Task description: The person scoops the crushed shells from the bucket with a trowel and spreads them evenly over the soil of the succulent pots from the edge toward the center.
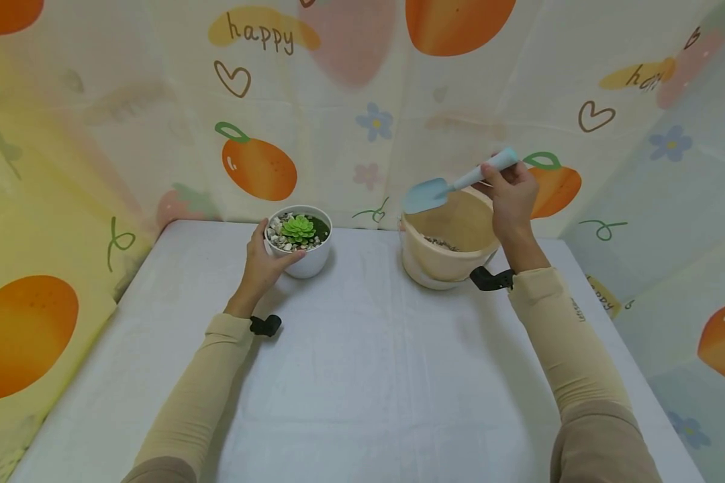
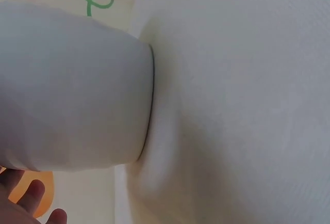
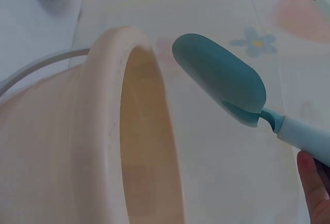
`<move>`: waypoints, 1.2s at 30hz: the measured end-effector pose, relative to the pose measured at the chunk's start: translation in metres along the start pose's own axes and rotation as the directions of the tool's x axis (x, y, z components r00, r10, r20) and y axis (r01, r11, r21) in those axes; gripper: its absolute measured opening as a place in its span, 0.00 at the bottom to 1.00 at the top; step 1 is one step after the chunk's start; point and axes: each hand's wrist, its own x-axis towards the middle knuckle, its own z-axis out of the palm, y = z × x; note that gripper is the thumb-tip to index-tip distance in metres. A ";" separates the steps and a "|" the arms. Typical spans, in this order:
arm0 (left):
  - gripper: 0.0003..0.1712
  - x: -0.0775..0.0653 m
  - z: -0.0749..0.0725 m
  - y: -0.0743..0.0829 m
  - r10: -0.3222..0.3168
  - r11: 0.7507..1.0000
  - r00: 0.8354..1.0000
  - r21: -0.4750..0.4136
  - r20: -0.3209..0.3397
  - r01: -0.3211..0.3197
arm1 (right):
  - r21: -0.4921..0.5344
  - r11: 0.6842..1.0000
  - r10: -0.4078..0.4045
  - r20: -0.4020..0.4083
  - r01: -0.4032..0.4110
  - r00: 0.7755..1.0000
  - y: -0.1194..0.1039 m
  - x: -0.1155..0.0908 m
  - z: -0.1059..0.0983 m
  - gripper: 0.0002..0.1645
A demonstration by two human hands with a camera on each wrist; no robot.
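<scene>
My left hand [image 1: 264, 263] grips a small white pot [image 1: 307, 263] by its side, thumb at the front of the rim and fingers round the far left. Inside the pot sit a green succulent [image 1: 299, 229] and pale pebbles [image 1: 279, 228]. In the left wrist view the white pot [image 2: 77, 90] stands upright, its base on the cloth. My right hand [image 1: 512, 201] holds a light blue hand trowel [image 1: 429, 195] by the handle, above a beige bucket [image 1: 447, 258]. The trowel's blade [image 3: 221, 72] points left and is clear of the bucket's rim. Some gravel [image 1: 441, 243] lies at the bucket's bottom.
A white cloth covers the table [image 1: 362, 376]. Behind it hangs a patterned curtain [image 1: 350, 134] with oranges and flowers, close to the table's back edge. The bucket has a thin handle [image 3: 46, 64] lowered along its side.
</scene>
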 end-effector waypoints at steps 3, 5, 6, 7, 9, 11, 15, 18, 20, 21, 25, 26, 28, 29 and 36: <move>0.65 -0.001 -0.002 0.003 -0.016 0.999 1.000 0.039 0.009 0.016 | -0.004 1.000 0.003 -0.011 -0.003 1.000 -0.001 0.002 -0.004 0.11; 0.65 -0.001 -0.003 0.005 -0.028 0.997 0.999 0.066 0.020 0.027 | -0.008 1.000 0.005 -0.016 -0.005 1.000 -0.001 0.002 -0.006 0.10; 0.66 -0.001 -0.004 0.006 -0.033 0.997 0.999 0.077 0.026 0.031 | -0.008 1.000 0.007 -0.018 -0.007 1.000 -0.001 0.003 -0.007 0.10; 0.66 -0.001 -0.005 0.007 -0.038 0.996 0.999 0.088 0.031 0.035 | -0.007 1.000 0.010 -0.021 -0.010 1.000 -0.002 0.003 -0.008 0.09; 0.66 0.000 -0.006 0.009 -0.045 0.994 0.998 0.106 0.041 0.040 | -0.003 1.000 0.016 -0.028 -0.016 0.999 -0.002 0.004 -0.010 0.08; 0.66 0.000 -0.006 0.011 -0.033 0.993 0.999 0.116 0.041 0.028 | 0.003 1.000 0.023 -0.034 -0.023 0.999 -0.002 0.004 -0.012 0.08; 0.63 0.003 -0.005 0.017 0.034 0.990 0.999 0.134 0.008 -0.035 | 0.025 0.999 0.028 -0.037 -0.027 0.999 -0.002 0.006 -0.016 0.09; 0.63 0.006 -0.004 0.027 0.087 0.988 0.996 0.127 -0.013 -0.085 | 0.027 0.999 0.025 -0.035 -0.024 0.999 -0.001 0.007 -0.018 0.08; 0.62 0.009 -0.003 0.034 0.121 0.986 0.992 0.116 -0.017 -0.118 | 0.021 0.999 0.026 -0.035 -0.025 0.999 0.000 0.008 -0.020 0.07; 0.62 0.010 -0.002 0.038 0.136 0.985 0.991 0.106 -0.016 -0.133 | 0.017 1.000 0.026 -0.034 -0.025 0.999 0.001 0.009 -0.021 0.07; 0.63 0.013 0.003 0.055 0.189 0.979 0.982 0.082 0.001 -0.189 | -0.008 1.000 0.030 -0.036 -0.031 0.999 0.004 0.012 -0.024 0.07; 0.63 0.014 0.004 0.059 0.199 0.977 0.980 0.076 0.008 -0.199 | -0.015 0.999 0.032 -0.038 -0.032 0.999 0.005 0.012 -0.025 0.08; 0.63 0.016 0.007 0.066 0.217 0.973 0.976 0.073 0.024 -0.218 | -0.029 0.999 0.034 -0.040 -0.035 0.999 0.006 0.013 -0.026 0.07; 0.63 0.017 0.009 0.070 0.223 0.971 0.974 0.075 0.031 -0.225 | -0.033 0.999 0.035 -0.040 -0.036 0.999 0.007 0.014 -0.027 0.07; 0.61 0.019 0.028 0.095 0.305 0.948 0.950 0.073 0.070 -0.309 | -0.057 0.998 0.030 -0.029 -0.032 0.999 0.012 0.020 -0.034 0.07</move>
